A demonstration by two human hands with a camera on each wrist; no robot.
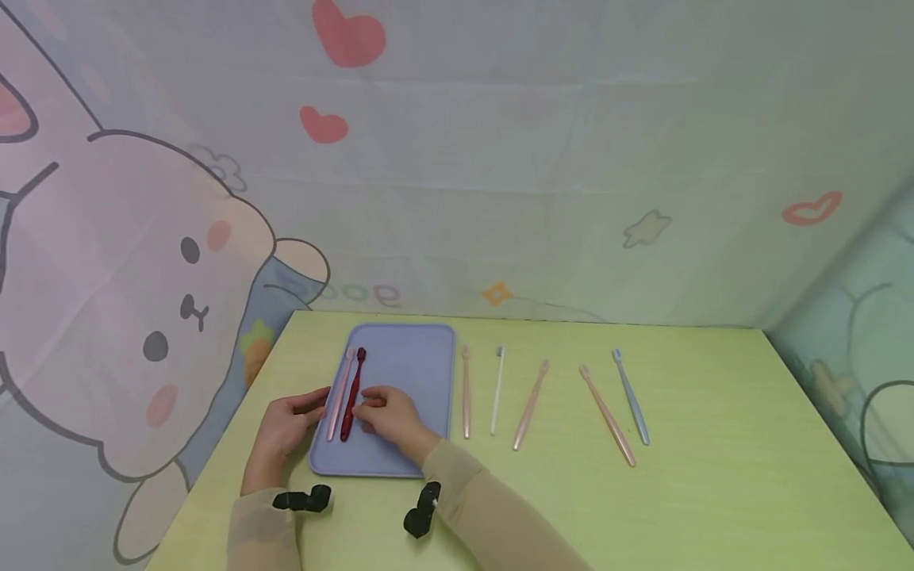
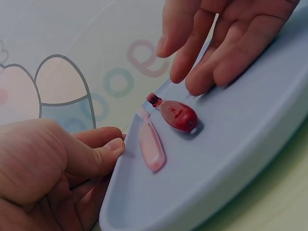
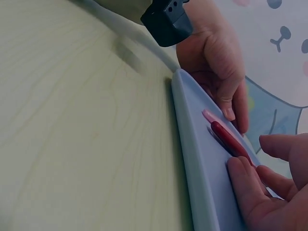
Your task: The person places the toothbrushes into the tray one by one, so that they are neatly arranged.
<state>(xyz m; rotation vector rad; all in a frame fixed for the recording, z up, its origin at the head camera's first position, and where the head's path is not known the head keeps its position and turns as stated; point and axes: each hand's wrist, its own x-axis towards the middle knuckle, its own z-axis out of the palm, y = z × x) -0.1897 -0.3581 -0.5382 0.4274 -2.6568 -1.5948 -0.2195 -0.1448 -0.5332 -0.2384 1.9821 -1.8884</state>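
A blue-lavender tray [image 1: 407, 357] lies at the left of the table. Inside it, near its left side, a pink toothbrush [image 1: 339, 400] and a dark red toothbrush [image 1: 352, 400] lie side by side, heads toward the back. My left hand [image 1: 282, 428] holds the tray's left rim between thumb and fingers, as the left wrist view shows. Over the tray, my right hand [image 1: 389, 416] is just right of the red toothbrush [image 2: 179, 115]; its fingers [image 3: 245, 180] are spread loosely, fingertips close to the handle, with nothing gripped.
To the right of the tray lie a pink toothbrush [image 1: 466, 396], a white toothbrush [image 1: 497, 392], two more pink ones and a blue toothbrush [image 1: 631, 396], spaced apart on the light green table [image 1: 714, 507]. A printed cloth [image 1: 571, 159] hangs behind the table's back edge.
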